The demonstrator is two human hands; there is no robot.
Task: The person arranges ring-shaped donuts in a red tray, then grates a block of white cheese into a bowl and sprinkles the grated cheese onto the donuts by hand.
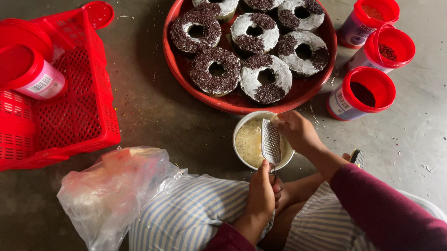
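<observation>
From the head camera, your left hand [261, 195] is closed around the handle of a small metal grater [271, 141], a flat perforated blade with a rough, shiny face. Its long axis runs from your lap away toward the tray, the blade tip leaning over a round metal bowl [243, 127] of pale, fine shreds. Your right hand [293, 129] pinches a small pale piece against the top of the grater; the piece is too hidden to tell what it is.

Beyond the bowl lies a round red tray [172, 58] with seven ring-shaped cakes [216, 70] in view, white-iced, coated fully or in patches with dark, grainy sprinkles. To its right stand three open red-rimmed tubs [361, 93] of sprinkles. At the left, a red plastic lattice basket [78, 114] carries two lidded tubs [24, 71], with one loose red lid [98, 13] just beyond it. A crinkled clear plastic bag [111, 191] rests by your striped knee.
</observation>
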